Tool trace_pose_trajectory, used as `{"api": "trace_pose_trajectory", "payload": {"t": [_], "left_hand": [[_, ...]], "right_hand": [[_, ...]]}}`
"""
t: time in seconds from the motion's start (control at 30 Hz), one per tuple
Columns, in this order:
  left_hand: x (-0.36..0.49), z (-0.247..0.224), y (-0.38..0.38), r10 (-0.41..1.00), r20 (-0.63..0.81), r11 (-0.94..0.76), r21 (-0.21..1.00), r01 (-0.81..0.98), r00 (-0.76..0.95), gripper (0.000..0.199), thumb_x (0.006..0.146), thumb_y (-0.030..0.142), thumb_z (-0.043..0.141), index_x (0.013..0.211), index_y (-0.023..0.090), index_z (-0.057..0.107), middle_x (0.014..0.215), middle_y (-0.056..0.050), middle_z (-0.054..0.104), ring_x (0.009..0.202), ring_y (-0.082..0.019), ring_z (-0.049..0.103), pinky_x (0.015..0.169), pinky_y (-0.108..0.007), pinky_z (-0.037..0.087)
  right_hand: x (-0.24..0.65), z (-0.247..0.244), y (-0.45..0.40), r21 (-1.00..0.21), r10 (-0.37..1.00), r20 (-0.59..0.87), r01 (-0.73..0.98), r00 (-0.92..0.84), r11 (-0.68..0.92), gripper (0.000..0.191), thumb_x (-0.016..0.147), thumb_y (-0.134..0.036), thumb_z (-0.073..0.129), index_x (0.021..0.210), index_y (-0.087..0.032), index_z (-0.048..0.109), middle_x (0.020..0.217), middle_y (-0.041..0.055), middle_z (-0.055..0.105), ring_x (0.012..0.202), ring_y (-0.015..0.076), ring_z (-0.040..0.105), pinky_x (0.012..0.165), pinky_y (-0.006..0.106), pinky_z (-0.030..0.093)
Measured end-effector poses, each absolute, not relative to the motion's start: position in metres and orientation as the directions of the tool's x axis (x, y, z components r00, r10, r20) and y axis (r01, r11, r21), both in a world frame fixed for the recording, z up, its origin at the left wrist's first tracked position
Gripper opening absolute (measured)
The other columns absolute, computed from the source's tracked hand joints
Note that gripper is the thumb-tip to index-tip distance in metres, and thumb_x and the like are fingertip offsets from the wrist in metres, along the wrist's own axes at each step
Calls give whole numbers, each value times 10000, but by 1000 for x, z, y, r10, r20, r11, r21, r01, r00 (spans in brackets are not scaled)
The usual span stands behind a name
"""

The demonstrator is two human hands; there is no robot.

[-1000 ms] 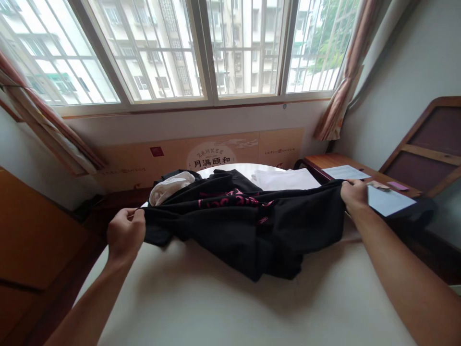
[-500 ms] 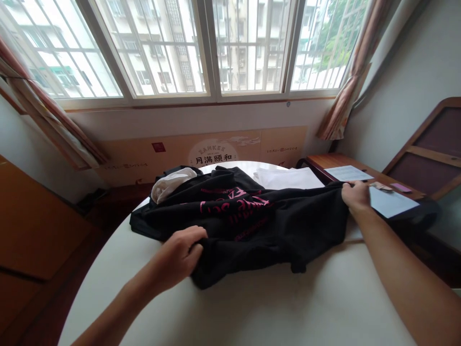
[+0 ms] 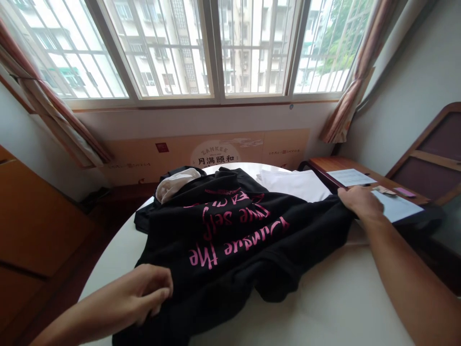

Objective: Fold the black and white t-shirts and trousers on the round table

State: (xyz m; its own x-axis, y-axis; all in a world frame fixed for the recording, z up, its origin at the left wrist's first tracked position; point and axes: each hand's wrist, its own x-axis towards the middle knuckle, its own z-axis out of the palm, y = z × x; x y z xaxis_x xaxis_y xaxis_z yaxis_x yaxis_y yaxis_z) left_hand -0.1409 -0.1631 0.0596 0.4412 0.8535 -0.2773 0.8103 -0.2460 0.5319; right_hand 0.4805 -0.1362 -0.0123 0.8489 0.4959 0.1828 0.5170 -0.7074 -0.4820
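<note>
A black garment with pink brush lettering lies spread across the round white table, its lower end hanging over the near edge. My left hand is curled over the garment's near left part, gripping the cloth. At the far right side, my right hand holds the garment's edge, close to the table's rim. A cream cloth bundle sits on the garment's far end. A folded white cloth lies beyond it, partly covered by the black fabric.
A wooden side table to the right holds sheets of paper and a pale blue sheet. A dark wooden chair back stands beyond it. A printed board lines the wall under the barred window. An orange-brown wooden panel stands at left.
The garment has been pulled toward me and opened out, now showing its lettering and reaching the near table edge. My left hand moved nearer and lower; my right hand stayed near the far right edge.
</note>
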Motion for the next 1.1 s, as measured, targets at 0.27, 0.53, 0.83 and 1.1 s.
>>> {"api": "trace_pose_trajectory", "payload": {"t": [0.27, 0.53, 0.83, 1.1], "left_hand": [[-77, 90, -27, 876, 272, -475, 334, 814, 399, 475, 833, 510, 623, 1199, 213, 677, 1230, -117, 728, 1156, -316, 672, 1018, -410, 516], [-58, 78, 40, 895, 290, -370, 61, 927, 338, 332, 885, 330, 529, 1125, 223, 732, 1116, -94, 751, 1029, -311, 712, 878, -396, 525], [-8, 143, 57, 777, 577, -416, 170, 893, 252, 338, 1017, 282, 454, 1272, 213, 664, 1224, -99, 676, 1046, -264, 675, 950, -410, 487], [133, 119, 33, 588, 365, -807, 324, 494, 722, 240, 972, 187, 555, 1139, 161, 725, 1092, -79, 780, 1004, -203, 705, 906, -291, 522]], "right_hand": [[351, 7, -137, -338, 958, 284, 930, -48, 147, 487, 966, -536, 605, 1320, -207, 665, 1325, 153, 711, 1262, 351, 637, 1104, 466, 461], [335, 11, -137, -336, 985, 131, 930, -113, 151, 144, 952, -225, 547, 1016, -188, 671, 1014, 108, 739, 982, 270, 679, 905, 362, 490], [257, 79, -212, -542, 863, -99, 754, -496, 371, 101, 926, -300, 586, 975, -225, 631, 814, 26, 671, 767, 202, 624, 635, 266, 412], [239, 75, -220, -941, 700, 92, 169, -708, 295, 408, 1002, -476, 627, 1304, -202, 638, 1019, 85, 806, 929, 220, 763, 834, 316, 569]]}}
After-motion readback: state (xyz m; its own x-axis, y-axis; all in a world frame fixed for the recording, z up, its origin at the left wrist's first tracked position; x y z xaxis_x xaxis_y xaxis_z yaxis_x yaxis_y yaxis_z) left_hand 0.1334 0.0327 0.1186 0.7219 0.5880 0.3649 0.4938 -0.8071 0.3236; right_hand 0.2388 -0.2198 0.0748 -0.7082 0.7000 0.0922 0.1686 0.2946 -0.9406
